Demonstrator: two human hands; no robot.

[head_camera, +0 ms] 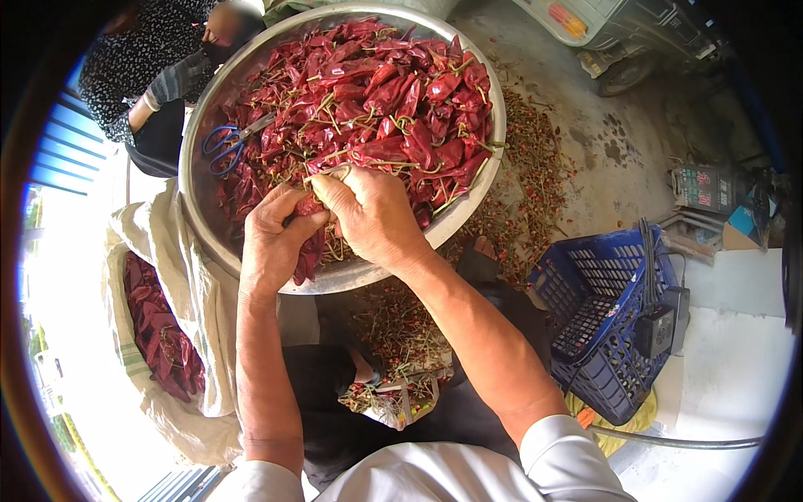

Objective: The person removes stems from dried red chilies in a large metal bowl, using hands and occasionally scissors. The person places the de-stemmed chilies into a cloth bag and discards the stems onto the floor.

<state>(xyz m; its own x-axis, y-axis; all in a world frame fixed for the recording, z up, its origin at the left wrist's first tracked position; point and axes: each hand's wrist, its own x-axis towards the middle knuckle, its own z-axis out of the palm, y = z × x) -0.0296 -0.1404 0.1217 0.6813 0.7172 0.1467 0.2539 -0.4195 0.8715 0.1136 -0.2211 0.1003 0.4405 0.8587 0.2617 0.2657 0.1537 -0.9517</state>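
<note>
A wide metal basin (207,216) before me holds a heap of dried red chili peppers (376,94), many with pale stems. Over its near side my two hands work close together. My left hand (274,229) grips a dried chili pepper (308,206) between thumb and fingers. My right hand (370,210) pinches a pale stem (335,170) beside it; whether that stem is still joined to the pepper is hidden by the fingers. Scissors with blue handles (226,150) lie on the chilies at the basin's left, blades pointing to the heap.
A woven sack (169,295) of dried chilies stands at the left. Another person (160,81) sits beyond the basin. Stems and scraps (527,188) litter the concrete floor. A blue plastic crate (602,314) stands at the right, and a vehicle's wheel (627,75) shows at the upper right.
</note>
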